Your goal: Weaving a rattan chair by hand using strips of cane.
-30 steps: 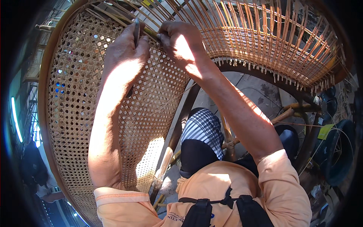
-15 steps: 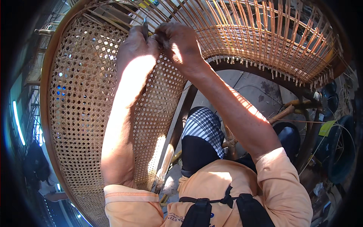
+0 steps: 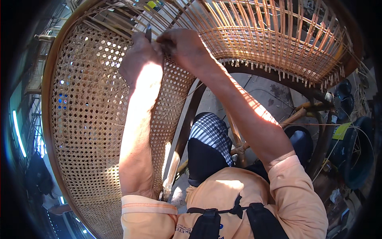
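Observation:
My left hand (image 3: 140,57) is closed around a narrow, pointed metal tool (image 3: 149,32). Its tip sticks up past the thumb, and the fist hides the rest. Close beside it, my right hand (image 3: 182,44) has its fingers curled together at the upper edge of the woven cane panel (image 3: 87,119). Whatever lies in those fingers is hidden. Both hands are where the open hexagonal weave meets loose cane strands (image 3: 115,26) fanning toward the far side. A curved brown wooden frame (image 3: 47,115) borders the panel.
To the right, a curved section of upright rattan strands (image 3: 258,44) has trimmed ends along its lower edge. Beneath it are rattan poles (image 3: 294,116). A dark green round object (image 3: 358,153) with a yellow label stands at the far right. My knee in checkered cloth (image 3: 211,131) is below.
My left hand and forearm have shifted slightly, the forearm moving right. My right hand has moved a little left and down, staying next to the left. The view has shifted slightly.

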Available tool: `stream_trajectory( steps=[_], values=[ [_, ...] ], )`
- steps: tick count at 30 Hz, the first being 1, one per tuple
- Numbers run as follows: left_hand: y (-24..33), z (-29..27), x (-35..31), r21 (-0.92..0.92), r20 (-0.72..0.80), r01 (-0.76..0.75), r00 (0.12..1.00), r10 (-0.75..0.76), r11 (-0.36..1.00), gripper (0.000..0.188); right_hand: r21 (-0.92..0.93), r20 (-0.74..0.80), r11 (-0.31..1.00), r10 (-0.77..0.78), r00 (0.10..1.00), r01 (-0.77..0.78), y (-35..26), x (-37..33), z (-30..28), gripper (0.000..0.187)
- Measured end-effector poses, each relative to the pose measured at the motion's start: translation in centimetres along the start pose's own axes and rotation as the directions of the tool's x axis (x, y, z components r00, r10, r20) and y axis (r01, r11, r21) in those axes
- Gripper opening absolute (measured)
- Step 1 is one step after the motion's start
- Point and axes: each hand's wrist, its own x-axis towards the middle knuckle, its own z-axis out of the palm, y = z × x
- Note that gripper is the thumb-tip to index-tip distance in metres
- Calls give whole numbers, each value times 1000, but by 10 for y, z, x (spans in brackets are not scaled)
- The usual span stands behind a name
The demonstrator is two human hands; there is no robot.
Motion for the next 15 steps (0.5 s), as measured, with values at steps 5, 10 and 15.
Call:
stream_trajectory(
  steps=[5,10,15],
  values=[
    [-7,2,-16,-112,-57,-65,997,59,992,21,-118,-46,993,13,999,-18,-8,-5,6,23],
    [-9,1,-34,-160,-17,-97,995,95,982,21,141,-71,986,105,992,-94,-7,-11,1,27],
    [-4,0,-63,-286,10,-91,995,98,954,15,337,-142,941,83,986,-30,11,-28,1,31]
  ],
)
